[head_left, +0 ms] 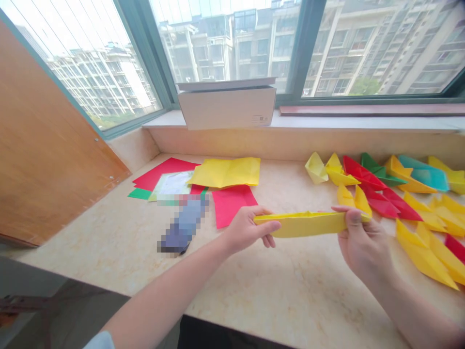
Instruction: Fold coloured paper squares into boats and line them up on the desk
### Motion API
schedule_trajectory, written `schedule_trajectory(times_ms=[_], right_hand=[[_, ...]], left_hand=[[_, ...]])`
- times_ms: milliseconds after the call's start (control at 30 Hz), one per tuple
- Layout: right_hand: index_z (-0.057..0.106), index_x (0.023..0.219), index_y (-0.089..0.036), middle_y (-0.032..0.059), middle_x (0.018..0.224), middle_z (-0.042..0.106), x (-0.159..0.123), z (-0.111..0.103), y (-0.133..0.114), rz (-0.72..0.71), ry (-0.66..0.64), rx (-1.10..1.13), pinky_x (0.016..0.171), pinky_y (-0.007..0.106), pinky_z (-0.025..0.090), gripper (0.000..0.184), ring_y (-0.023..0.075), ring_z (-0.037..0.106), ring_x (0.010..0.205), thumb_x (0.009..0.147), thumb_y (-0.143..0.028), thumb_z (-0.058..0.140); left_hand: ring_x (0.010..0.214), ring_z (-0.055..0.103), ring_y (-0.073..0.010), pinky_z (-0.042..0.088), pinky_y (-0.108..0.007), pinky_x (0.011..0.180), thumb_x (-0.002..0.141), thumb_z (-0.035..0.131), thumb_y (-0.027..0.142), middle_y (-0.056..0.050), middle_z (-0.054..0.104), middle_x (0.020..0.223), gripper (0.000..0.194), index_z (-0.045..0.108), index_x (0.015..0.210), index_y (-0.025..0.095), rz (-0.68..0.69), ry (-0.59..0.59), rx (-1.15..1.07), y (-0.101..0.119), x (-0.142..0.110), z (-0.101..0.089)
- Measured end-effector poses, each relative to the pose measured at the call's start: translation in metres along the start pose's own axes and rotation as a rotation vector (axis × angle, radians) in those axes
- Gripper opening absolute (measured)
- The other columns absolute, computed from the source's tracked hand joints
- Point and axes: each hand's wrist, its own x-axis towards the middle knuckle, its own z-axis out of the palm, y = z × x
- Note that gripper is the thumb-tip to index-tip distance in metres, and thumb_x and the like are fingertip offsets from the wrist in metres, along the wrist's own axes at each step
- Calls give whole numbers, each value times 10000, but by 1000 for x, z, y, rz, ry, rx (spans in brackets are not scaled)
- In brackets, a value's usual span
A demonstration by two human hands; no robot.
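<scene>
One folded yellow paper strip (308, 227), ends pinched in my left hand (249, 229) and right hand (363, 242), presumably keeping it straight.

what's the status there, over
Left hand, right hand: gripping opposite ends. Yellow strip: folded, held between them. Nothing seen blocking; paper boats near right hand.

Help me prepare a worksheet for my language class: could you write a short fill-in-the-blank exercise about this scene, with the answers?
1. The left hand and the right hand hold a folded strip of ____ paper.
2. The red sheet closest to the hands lies nearer the person's ____ hand.
3. Exactly ____ green folded shape shows in the picture.
4. As pictured, the blue folded shape lies to the ____ of the green one.

Missing words: yellow; left; one; right.
</scene>
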Motion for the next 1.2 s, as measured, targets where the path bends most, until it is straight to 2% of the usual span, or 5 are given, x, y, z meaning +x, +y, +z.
schedule_trajectory(times_ms=[233,433,833,1033,1200], right_hand=[[725,1126,-212,86,970,753,5,20,-8,172,-77,255,866,409,560,453,255,691,985,918,-595,604],[773,967,-161,96,846,759,16,8,-22,147,-203,5,798,407,580,479,299,707,928,846,-615,679],[766,931,-186,48,868,756,-12,24,-31,29,-600,-441,731,335,548,380,211,694,792,1013,-398,461],[552,1396,-233,89,1310,660,-25,32,-28,-206,-613,-647,1018,450,493,458,269,637,1171,940,-259,576],[688,1212,-237,103,1324,647,-25,31,-27,-143,-607,-542,1069,479,450,319,283,590,1244,991,-405,530]], left_hand=[[611,636,-116,499,-228,524,778,790,429,-82,713,895,377,705,979,120,126,118,-329,0,30,25],[384,465,-60,337,-177,389,739,813,476,33,557,473,397,683,805,107,197,321,-331,-5,49,38],[512,520,-31,411,-131,462,655,887,417,16,678,741,398,678,853,141,196,531,-607,-10,45,21],[984,639,-151,527,-258,815,779,804,338,-13,674,1107,500,592,1230,291,218,355,-411,-14,37,34],[1050,614,-194,478,-297,930,817,764,365,-47,669,1100,385,637,1148,217,125,255,-203,-17,28,38]])
